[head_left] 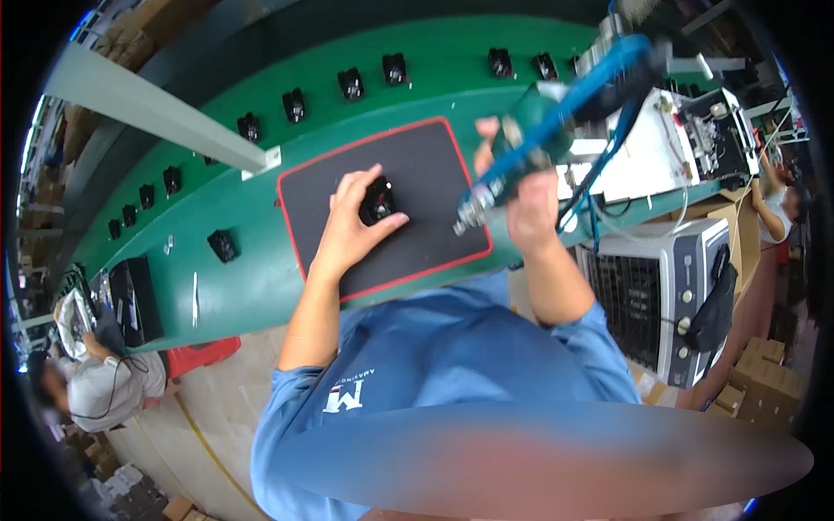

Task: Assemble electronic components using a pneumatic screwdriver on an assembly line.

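Note:
On a black mat [417, 174] with a red border lies a small black block-shaped part [380, 201] with bits of red and white on it. My left hand [347, 221] steadies it on the mat, thumb on the near side and fingers on the far side. My right hand [532, 208] is wrapped round a green power screwdriver [540, 130], whose metal tip points down and left over the mat's right part, apart from the black part. A blue hose [569, 104] runs in front of the tool, partly smeared by motion.
Several similar black parts [350, 84] line the green belt [452, 65] behind the bench. Another black part [222, 246] sits left of the mat. A grey post [165, 108] stands at left; a machine [725, 130] and an air cooler [660, 300] at right. Other people work at both sides.

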A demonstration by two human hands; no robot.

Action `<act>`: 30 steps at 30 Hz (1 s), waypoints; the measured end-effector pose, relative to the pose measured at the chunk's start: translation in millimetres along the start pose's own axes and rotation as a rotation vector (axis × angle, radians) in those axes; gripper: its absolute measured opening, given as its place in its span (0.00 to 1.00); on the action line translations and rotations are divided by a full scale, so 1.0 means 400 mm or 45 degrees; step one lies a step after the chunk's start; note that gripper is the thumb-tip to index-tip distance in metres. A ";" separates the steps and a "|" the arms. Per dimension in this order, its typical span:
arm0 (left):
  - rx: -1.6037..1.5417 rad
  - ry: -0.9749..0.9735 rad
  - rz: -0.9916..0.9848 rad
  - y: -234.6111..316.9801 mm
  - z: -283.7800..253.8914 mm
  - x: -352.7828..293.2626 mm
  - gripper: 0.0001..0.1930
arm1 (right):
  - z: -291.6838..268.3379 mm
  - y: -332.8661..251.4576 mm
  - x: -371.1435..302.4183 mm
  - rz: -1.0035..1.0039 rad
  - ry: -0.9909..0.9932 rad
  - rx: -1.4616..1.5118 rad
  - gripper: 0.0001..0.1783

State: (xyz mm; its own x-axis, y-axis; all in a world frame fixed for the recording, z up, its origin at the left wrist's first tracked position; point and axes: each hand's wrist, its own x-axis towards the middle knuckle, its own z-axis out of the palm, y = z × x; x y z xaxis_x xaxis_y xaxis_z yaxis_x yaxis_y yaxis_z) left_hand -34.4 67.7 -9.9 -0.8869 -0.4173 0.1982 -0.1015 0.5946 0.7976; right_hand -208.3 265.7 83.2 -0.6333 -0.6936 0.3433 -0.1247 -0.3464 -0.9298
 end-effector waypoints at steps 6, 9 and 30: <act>0.155 0.189 0.026 -0.019 0.059 -0.065 0.46 | 0.193 -0.007 0.107 -0.271 -0.053 0.359 0.46; 0.203 0.143 0.048 -0.035 0.061 -0.051 0.42 | 0.242 -0.001 0.093 -0.156 -0.018 0.497 0.50; 0.115 0.250 0.140 -0.020 0.064 -0.067 0.42 | 0.257 0.063 0.032 -0.072 0.030 0.520 0.52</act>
State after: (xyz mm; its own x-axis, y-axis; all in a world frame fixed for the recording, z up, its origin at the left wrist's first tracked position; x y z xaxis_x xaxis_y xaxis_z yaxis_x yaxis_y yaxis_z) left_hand -21.3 91.6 -36.0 -0.7912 -0.4668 0.3950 -0.0569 0.6993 0.7126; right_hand -141.0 183.1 77.6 -0.6520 -0.6534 0.3847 0.1505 -0.6088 -0.7789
